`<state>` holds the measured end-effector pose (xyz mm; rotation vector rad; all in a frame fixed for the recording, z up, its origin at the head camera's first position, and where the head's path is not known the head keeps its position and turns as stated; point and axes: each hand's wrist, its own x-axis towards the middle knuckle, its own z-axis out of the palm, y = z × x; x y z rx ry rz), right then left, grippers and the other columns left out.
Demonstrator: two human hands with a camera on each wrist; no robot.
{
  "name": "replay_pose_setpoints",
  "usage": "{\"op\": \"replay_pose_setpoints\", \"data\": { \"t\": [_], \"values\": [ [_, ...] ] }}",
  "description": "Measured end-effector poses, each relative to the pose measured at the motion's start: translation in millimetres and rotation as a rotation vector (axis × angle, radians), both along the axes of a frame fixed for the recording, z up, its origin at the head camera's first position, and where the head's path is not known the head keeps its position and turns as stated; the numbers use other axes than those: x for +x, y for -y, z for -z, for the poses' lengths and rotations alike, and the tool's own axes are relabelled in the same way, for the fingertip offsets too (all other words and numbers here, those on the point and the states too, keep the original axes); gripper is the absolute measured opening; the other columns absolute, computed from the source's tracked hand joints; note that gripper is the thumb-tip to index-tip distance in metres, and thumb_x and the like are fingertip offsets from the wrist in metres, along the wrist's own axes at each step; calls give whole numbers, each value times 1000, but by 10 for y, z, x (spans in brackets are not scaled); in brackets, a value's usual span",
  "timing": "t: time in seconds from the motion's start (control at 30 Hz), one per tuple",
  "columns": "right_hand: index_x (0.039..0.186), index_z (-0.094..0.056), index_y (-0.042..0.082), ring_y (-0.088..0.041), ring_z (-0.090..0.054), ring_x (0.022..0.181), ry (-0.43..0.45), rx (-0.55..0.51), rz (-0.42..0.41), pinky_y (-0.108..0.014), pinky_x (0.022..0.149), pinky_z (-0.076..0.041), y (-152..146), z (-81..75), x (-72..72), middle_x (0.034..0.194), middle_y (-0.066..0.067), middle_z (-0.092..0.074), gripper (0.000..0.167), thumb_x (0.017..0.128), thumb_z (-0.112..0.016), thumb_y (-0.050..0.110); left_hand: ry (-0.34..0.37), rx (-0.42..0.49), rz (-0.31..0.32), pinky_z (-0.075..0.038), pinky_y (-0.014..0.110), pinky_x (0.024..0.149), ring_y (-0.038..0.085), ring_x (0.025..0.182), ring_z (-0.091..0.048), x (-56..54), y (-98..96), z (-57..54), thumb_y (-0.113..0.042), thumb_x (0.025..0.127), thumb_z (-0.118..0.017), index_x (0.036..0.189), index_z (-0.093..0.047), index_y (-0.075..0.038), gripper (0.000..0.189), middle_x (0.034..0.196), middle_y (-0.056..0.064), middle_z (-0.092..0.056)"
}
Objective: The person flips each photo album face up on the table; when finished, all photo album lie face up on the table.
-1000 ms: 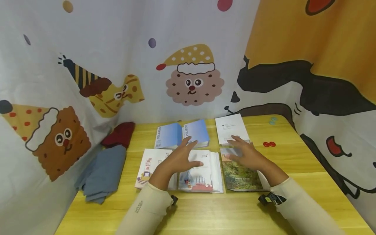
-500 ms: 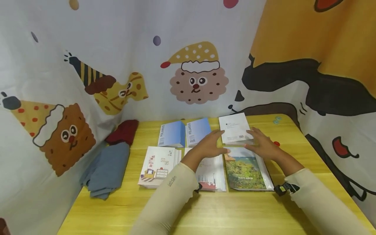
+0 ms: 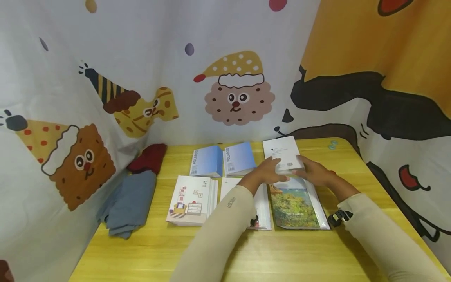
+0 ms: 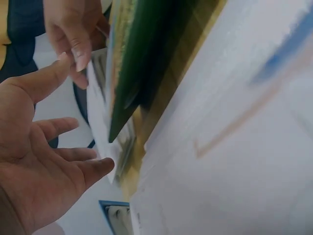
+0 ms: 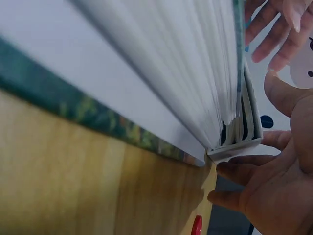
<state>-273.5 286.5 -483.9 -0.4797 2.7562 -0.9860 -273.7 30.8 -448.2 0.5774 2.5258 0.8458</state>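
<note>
A thin white book or album [image 3: 280, 148] with small print and a barcode lies at the back right. My left hand [image 3: 266, 172] is at its front left corner, fingers spread and fairly straight. At its right edge is my right hand [image 3: 313, 171], thumb toward the left one. Between the hands, the near edge of the white book shows. In the right wrist view, my right fingers [image 5: 239, 172] lie along the end of the white book. The left wrist view shows the left palm [image 4: 44, 181] open. Just below both hands lies a photo album [image 3: 294, 209] with a garden-scene cover.
Two blue POLAROID albums [image 3: 206, 160] stand left of the white book. In front are a white illustrated album [image 3: 188, 199] and another, partly hidden by the left sleeve. Grey-blue cloth [image 3: 128, 203] and dark red cloth [image 3: 148, 158] lie left. Light blue rings [image 3: 332, 145] lie back right.
Both hands have moved away from me and closer together, from over the front albums to either side of the white book. The books have stayed in place.
</note>
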Motion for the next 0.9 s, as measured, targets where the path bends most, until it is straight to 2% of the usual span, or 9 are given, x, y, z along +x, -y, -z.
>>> {"op": "replay_pose_setpoints", "data": {
  "t": [0.17,0.27,0.4,0.57,0.73,0.8,0.9],
  "values": [
    [174,-14,-1,-57,-51,146,35,-9,34,-70,114,-48,14,33,6,175,-38,-23,92,112,-61,47,36,-9,-30,-33,58,134,27,171,-25,22,-78,42,-58,101,-73,175,-28,-31,91,183,4,-26],
    [173,-15,-3,-61,-47,149,7,0,43,-73,115,-46,15,22,31,173,-40,-26,91,111,-62,46,44,-11,-37,-32,61,134,29,172,-21,37,-108,52,-57,100,-75,175,-25,-35,93,184,4,-24],
    [173,-15,-3,-62,-51,145,-37,5,45,-72,112,-51,-1,5,86,170,-41,-31,87,113,-59,43,39,-20,-39,-29,64,134,32,173,-14,48,-139,74,-57,99,-76,175,-21,-40,95,185,6,-19],
    [175,-15,5,-61,-44,152,-74,-115,46,-72,109,-53,-3,-31,133,175,-33,-30,80,114,-59,31,39,13,-54,-29,62,135,30,173,-16,50,-147,115,-54,99,-78,175,-17,-43,99,186,6,-16],
    [176,-20,9,-60,-38,156,-96,-276,62,-72,113,-49,-18,-113,195,175,-28,-35,77,112,-63,15,24,109,-35,-28,59,136,30,172,-17,55,-162,153,-48,100,-79,177,-11,-39,103,186,9,-15],
    [175,-23,10,-57,-37,158,-103,-313,84,-66,116,-50,-26,-165,226,175,-26,-35,76,111,-64,14,14,158,-27,-27,57,137,29,172,-18,45,-172,166,-44,100,-80,177,-7,-37,106,186,7,-15],
    [173,-30,8,-50,-37,161,-134,-376,124,-34,116,-55,-11,-231,256,176,-22,-38,73,110,-66,13,27,243,-25,-28,55,137,27,171,-21,21,-183,178,-40,101,-80,177,-2,-36,109,186,0,-16]
  ]
}}
